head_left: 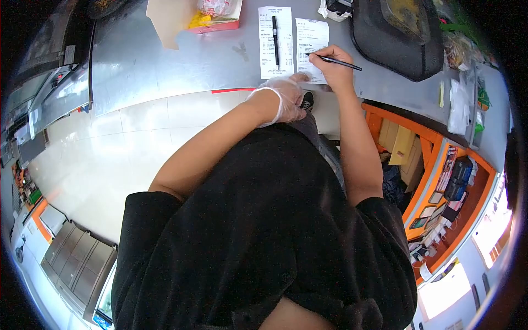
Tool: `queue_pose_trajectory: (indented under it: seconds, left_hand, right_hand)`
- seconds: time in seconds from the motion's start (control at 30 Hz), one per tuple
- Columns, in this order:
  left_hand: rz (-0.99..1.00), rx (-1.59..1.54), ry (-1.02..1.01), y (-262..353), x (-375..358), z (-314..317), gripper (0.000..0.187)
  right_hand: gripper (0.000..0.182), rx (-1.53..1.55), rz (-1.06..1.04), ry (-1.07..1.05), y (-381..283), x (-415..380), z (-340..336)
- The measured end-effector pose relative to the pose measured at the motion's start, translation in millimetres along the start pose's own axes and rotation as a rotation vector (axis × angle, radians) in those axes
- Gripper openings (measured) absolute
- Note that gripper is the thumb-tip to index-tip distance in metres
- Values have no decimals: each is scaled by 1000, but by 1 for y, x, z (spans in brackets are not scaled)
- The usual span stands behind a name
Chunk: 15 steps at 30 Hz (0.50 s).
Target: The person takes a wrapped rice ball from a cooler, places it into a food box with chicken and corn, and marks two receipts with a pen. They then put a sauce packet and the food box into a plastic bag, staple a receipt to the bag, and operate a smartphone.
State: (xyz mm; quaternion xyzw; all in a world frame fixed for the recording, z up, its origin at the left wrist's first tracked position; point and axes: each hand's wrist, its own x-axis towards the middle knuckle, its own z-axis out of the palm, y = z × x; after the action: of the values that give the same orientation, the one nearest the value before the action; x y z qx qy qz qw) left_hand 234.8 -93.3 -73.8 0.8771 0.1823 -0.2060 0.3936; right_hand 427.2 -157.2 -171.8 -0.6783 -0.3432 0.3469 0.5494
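My right hand [335, 61] is closed around a black pen [347, 64], its tip on the printed receipt [312, 38] at the right. In a clear plastic glove, my left hand [286, 98] is at the counter's front edge, fingers apart, with one finger at the bottom edge of that receipt. A second, longer receipt [267, 49] lies just to the left. On top of it rests another black pen [275, 41], lying lengthwise.
On the metal counter [165, 60], an open box [220, 25] holding a plastic-wrapped item stands at the back left. A black case [385, 44] lies to the right. Below, an orange-framed shelf [426, 143] holds assorted items. Pale tiled floor [110, 159] is at the left.
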Motion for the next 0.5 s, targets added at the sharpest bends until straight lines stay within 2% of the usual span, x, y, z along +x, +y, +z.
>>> queue_pose_trajectory:
  seconds: [0.07, 0.17, 0.27, 0.37, 0.47, 0.5]
  left_hand:
    - [1, 16, -9, -1, 1, 1, 33]
    - [0, 2, 14, -3, 1, 3, 33]
    - [6, 0, 23, -8, 2, 6, 33]
    - [76, 12, 99, -5, 1, 4, 28]
    - [-81, -128, 293, -10, 25, -2, 24]
    - [-57, -107, 361, -15, 33, -5, 23]
  right_hand:
    - [16, -18, -29, -11, 3, 2, -1]
    - [16, 172, 141, 86, 1, 5, -7]
    - [15, 342, 22, 33, 3, 3, -6]
    - [10, 96, 60, 8, -8, 1, -18]
    - [10, 29, 40, -39, 0, 8, -24]
    - [11, 40, 34, -54, 6, 11, -25]
